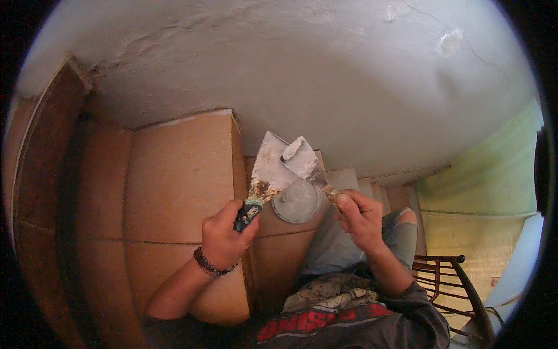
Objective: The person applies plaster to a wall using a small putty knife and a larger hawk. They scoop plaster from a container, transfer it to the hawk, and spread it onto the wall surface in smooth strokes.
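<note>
My left hand (222,234) is wrapped round the dark handle of a wide putty knife (268,164), its blade stained brown near the handle. In my right hand (361,218) is a narrower putty knife (314,172), pinched by its worn handle. The two blades cross or overlap in front of the wall; whether they touch I cannot tell. A lump of white filler (292,149) sits near the tip of the narrower blade. Just below the blades shows a round grey tub or lid (297,205) smeared with pale material, partly hidden by the wide knife.
Ahead rises a rough grey-white wall (325,75) with a chipped patch (451,42) at upper right. Brown tiled steps (180,174) lie to the left and beneath. At right stand a dark metal railing (459,285) and a yellow-green curtain (488,186).
</note>
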Demonstrator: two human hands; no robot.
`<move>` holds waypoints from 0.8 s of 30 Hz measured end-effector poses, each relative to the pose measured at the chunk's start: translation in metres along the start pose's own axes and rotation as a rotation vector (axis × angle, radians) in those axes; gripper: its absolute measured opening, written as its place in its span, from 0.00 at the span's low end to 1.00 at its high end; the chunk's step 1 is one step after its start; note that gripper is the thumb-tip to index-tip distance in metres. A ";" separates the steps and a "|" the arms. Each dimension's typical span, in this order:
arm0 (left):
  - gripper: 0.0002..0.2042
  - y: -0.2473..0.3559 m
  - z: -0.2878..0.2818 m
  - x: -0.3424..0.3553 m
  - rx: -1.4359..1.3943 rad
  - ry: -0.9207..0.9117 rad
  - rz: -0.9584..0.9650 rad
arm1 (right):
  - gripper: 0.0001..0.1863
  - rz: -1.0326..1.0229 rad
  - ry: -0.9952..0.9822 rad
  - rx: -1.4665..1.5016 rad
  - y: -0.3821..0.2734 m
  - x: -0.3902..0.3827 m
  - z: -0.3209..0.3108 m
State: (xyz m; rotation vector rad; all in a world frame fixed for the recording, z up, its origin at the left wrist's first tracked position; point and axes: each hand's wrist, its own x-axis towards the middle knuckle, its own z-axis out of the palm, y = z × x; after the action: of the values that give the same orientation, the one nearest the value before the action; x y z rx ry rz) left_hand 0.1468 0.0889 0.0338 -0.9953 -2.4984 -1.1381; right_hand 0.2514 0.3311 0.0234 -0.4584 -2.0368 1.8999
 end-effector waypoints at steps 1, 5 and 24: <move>0.14 0.000 0.002 0.001 -0.006 -0.005 0.007 | 0.15 0.022 -0.002 0.025 -0.007 0.002 0.004; 0.13 0.002 0.005 -0.004 0.054 -0.072 -0.042 | 0.16 0.128 -0.117 0.196 -0.017 0.016 0.009; 0.13 -0.043 0.042 -0.010 -0.436 1.065 -0.685 | 0.21 -0.682 -0.449 -0.231 -0.068 0.140 0.142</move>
State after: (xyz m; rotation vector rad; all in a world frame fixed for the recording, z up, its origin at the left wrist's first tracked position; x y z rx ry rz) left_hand 0.1288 0.0947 -0.0247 0.4573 -1.6902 -1.7855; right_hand 0.0621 0.2608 0.0839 0.6090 -2.2784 1.4274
